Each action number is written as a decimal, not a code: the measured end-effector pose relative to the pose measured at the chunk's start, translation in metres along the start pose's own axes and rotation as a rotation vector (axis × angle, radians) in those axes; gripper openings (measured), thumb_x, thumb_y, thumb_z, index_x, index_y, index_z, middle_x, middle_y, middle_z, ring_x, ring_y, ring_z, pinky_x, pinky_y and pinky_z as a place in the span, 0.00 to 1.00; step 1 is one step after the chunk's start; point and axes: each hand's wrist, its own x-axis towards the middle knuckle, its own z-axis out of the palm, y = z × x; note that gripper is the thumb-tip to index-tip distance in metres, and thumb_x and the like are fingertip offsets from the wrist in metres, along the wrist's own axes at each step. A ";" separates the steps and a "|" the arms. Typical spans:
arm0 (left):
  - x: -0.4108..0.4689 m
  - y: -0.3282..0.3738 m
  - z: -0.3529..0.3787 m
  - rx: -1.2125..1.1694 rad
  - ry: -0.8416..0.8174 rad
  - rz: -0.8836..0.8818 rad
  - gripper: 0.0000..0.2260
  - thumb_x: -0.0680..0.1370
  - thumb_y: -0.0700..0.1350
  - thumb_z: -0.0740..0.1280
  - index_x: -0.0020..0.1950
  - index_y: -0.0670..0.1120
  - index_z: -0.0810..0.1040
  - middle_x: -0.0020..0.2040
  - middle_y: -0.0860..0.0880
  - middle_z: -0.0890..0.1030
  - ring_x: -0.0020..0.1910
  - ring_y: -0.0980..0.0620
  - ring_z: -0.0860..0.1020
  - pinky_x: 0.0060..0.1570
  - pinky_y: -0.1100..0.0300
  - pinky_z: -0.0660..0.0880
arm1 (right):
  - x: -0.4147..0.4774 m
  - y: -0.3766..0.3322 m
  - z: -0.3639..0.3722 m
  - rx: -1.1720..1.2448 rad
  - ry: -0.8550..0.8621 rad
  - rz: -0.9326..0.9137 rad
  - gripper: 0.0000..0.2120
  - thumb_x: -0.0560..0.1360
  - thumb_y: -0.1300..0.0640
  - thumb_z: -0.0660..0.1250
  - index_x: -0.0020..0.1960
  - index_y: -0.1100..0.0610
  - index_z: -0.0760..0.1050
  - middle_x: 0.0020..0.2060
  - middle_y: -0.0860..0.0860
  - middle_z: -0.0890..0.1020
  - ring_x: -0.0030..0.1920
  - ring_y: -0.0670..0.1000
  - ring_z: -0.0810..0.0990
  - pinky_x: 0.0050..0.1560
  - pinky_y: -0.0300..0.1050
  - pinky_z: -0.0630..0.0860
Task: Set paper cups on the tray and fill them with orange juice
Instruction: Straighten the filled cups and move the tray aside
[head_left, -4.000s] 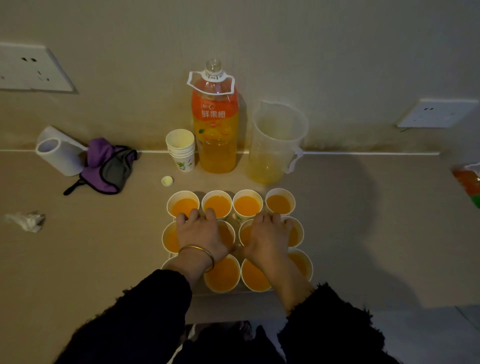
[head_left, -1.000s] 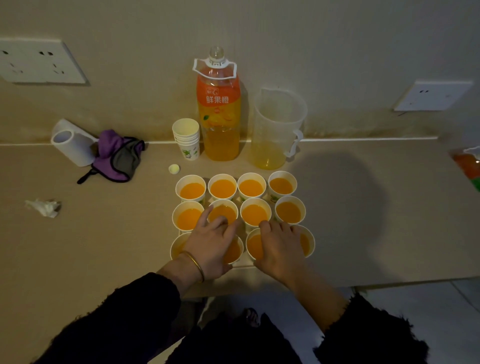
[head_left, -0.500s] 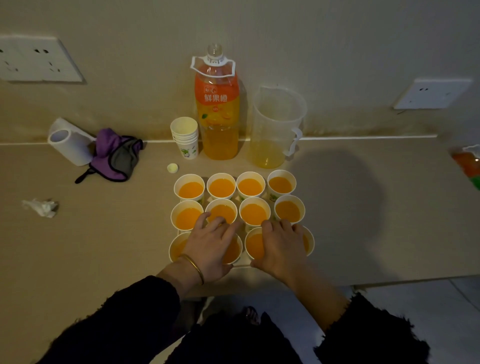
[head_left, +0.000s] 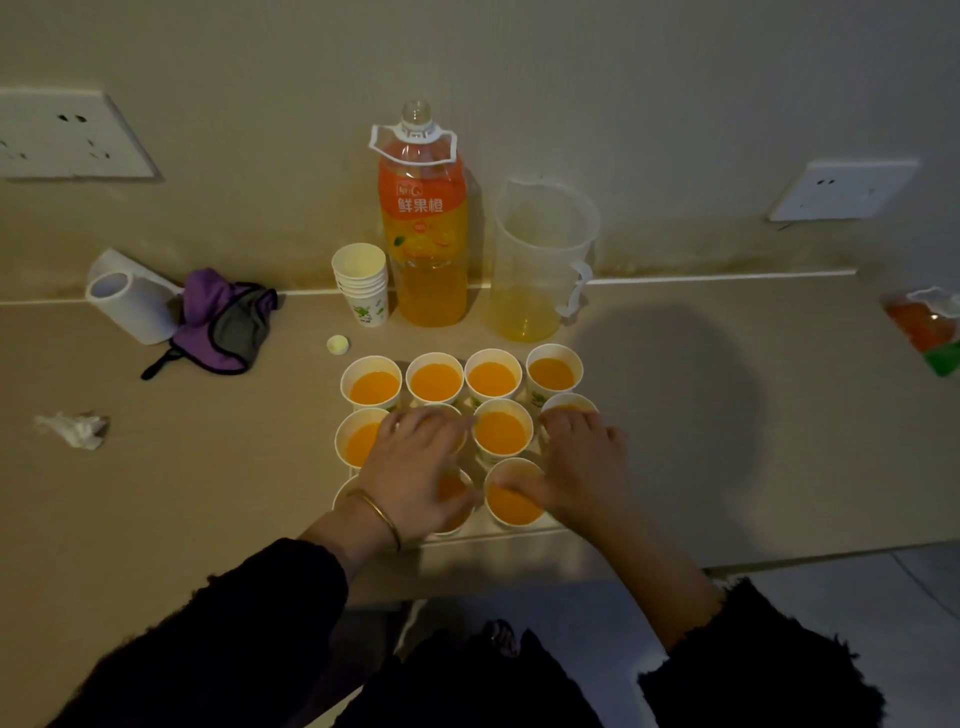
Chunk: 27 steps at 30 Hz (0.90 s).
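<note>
Paper cups (head_left: 501, 434) — beneath fingers (head_left: 431, 423); left hand (head_left: 415, 467) splayed flat | right hand (head_left: 584, 462) splayed flat

The cups (head_left: 491, 379) sit on a tray (head_left: 498, 534) on the desk (head_left: 208, 493). From them, bottle (head_left: 423, 234) at 12 o'clock, jug (head_left: 540, 260) at 1, stack (head_left: 363, 286) at 11, cap (head_left: 337, 344) at 10.

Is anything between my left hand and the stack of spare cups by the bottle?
Yes: the back-row cups of juice stand between the left hand and the stack of spare cups; reach over them.
</note>
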 end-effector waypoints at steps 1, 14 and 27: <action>0.005 -0.001 -0.005 -0.154 0.042 -0.136 0.33 0.65 0.67 0.60 0.65 0.51 0.71 0.57 0.51 0.77 0.60 0.48 0.72 0.60 0.51 0.65 | 0.004 0.003 -0.005 0.127 0.041 0.063 0.34 0.68 0.32 0.65 0.65 0.53 0.67 0.63 0.51 0.73 0.63 0.53 0.70 0.62 0.52 0.65; 0.031 -0.040 -0.018 -0.805 0.336 -0.954 0.09 0.78 0.47 0.62 0.45 0.44 0.79 0.44 0.45 0.82 0.47 0.46 0.78 0.51 0.53 0.72 | 0.012 0.039 -0.027 0.219 -0.422 0.273 0.21 0.67 0.52 0.75 0.52 0.57 0.70 0.46 0.52 0.75 0.45 0.49 0.76 0.44 0.42 0.73; 0.017 -0.046 -0.021 -0.846 0.382 -1.044 0.08 0.78 0.45 0.62 0.44 0.44 0.79 0.42 0.44 0.81 0.45 0.46 0.77 0.53 0.52 0.73 | 0.001 0.037 0.012 0.037 -0.361 0.255 0.46 0.65 0.53 0.77 0.73 0.60 0.53 0.67 0.57 0.66 0.63 0.57 0.73 0.58 0.48 0.73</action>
